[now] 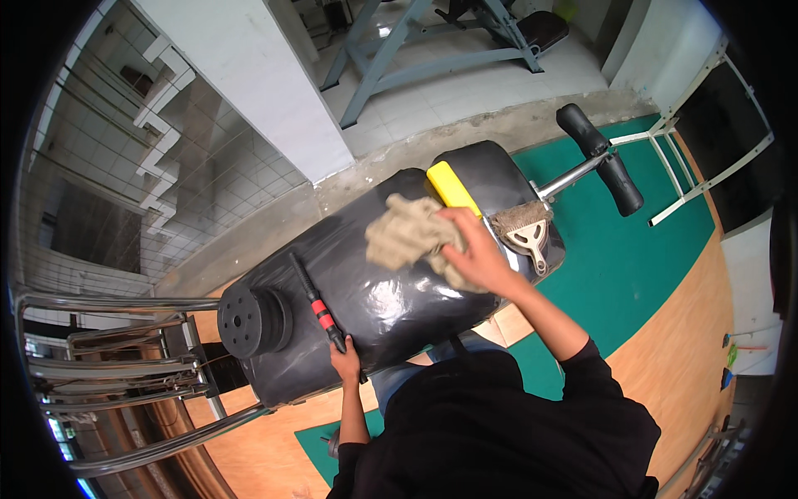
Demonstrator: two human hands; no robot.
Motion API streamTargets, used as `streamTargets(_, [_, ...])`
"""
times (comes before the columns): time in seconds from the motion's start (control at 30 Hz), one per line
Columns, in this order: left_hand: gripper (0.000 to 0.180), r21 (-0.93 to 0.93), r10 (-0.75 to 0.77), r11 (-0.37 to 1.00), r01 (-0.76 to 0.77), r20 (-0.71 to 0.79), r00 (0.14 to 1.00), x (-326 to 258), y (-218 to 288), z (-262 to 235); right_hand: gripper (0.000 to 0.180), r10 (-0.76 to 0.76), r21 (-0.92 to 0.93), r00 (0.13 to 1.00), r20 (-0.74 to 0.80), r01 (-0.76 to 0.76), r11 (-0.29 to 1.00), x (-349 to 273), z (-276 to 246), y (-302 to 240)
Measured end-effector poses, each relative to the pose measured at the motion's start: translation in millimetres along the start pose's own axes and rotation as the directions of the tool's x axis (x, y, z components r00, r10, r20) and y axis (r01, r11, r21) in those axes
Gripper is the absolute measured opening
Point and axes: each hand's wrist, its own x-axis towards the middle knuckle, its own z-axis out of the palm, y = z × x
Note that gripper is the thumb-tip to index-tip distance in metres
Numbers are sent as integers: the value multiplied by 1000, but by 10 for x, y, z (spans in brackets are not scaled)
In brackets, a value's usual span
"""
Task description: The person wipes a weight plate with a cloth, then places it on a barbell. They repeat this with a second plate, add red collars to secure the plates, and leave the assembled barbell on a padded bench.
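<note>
Right hand [482,259] grips crumpled beige cloth [403,234] on black padded bench [345,270]; wiping seems unfinished; left hand [345,363], closure unclear, touches red-banded black rod [320,313].

- A black padded bench [345,254] is standing lengthwise, carrying everything below.
- Dark round weight plates [249,320] are resting at its left end.
- A black-and-red bar [322,313] is lying beside them.
- A yellow oblong block [451,187] is lying near the end pad [480,158].
- A white-handled brush [527,236] is resting on that pad.

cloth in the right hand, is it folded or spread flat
Neither: the cloth is bunched up, showing uneven creases and a crumpled outline in the right hand.
</note>
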Motion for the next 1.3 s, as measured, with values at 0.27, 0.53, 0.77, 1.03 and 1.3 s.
streamTargets(0.27, [36,-105,-252,956,275,190,949,33,763,-5,45,316,-133,798,-513,-437,889,656,-819,2364])
streamTargets(0.53, [37,-75,-259,960,271,146,955,-8,670,-16,70,780,-619,622,-71,-641,455,550,-267,3050])
streamTargets(0.77, [46,-174,-433,863,474,230,872,75,731,21,63,572,-587,792,-214,-573,572,402,-286,2996])
streamTargets(1.03, [33,-375,-300,859,349,185,936,-369,795,-235,26,211,189,959,190,-247,950,542,476,478])
streamTargets(1.3, [23,-237,79,971,-44,137,987,-736,935,-915,55,71,434,591,804,-663,610,-60,1975,56])
